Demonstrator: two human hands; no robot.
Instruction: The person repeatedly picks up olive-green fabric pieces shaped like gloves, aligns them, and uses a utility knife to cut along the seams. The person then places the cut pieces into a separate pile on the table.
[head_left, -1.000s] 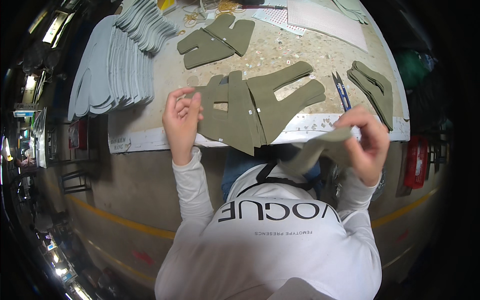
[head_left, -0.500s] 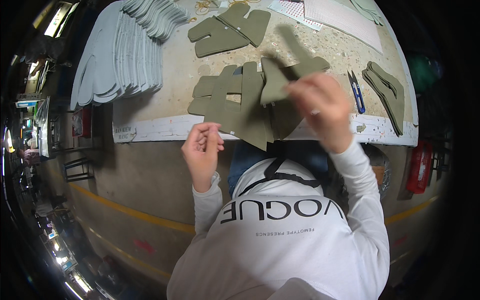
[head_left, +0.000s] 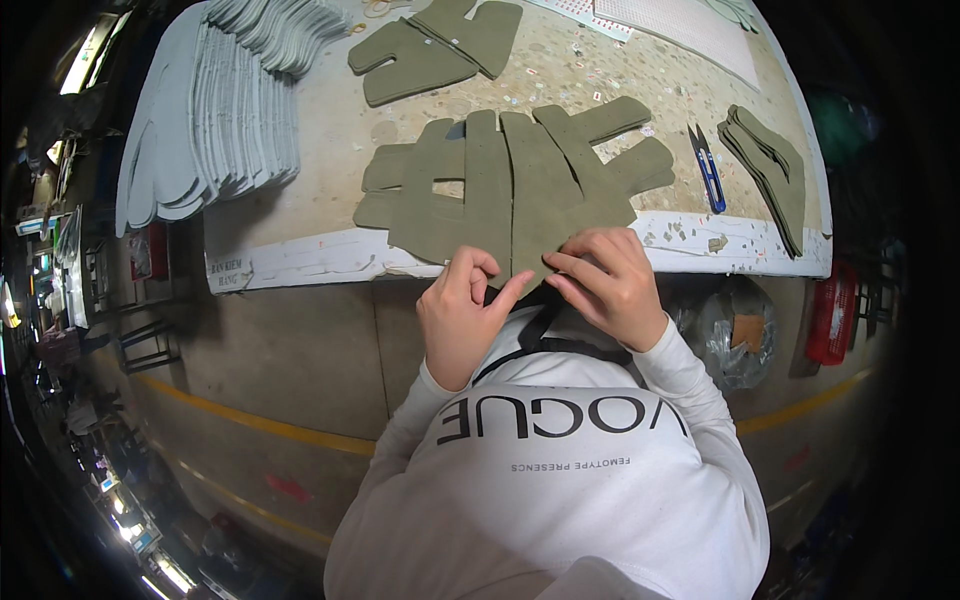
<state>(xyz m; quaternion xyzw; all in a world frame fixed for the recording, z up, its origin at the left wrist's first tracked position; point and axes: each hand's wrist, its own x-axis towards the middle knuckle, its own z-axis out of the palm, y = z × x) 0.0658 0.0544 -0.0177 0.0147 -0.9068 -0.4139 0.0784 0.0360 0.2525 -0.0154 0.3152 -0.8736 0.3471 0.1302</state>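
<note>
Flat olive-green cut fabric pieces (head_left: pixel 545 180) with strap-like fingers lie fanned out at the table's front edge, their pointed lower ends reaching past it. At the right rim of those points my right hand (head_left: pixel 612 282) pinches the uppermost piece between thumb and fingers. My left hand (head_left: pixel 462 312) is beside the same points, its thumb stretched out to the fabric and its fingers bent but apart from the thumb. What lies under the left fingertips is hidden.
Grey-blue cut pieces (head_left: pixel 235 110) are stacked high at the left. More olive pieces (head_left: pixel 430 55) lie behind, others (head_left: pixel 770 175) at the right. Blue-handled thread snips (head_left: pixel 710 172) lie near those. Fabric scraps (head_left: pixel 680 233) dot the front edge (head_left: pixel 320 258); a red basket (head_left: pixel 832 315) stands beyond.
My right hand has come down and left from above the pile, and the swinging olive piece now lies flat. My left hand has moved right, to the pieces' points.
</note>
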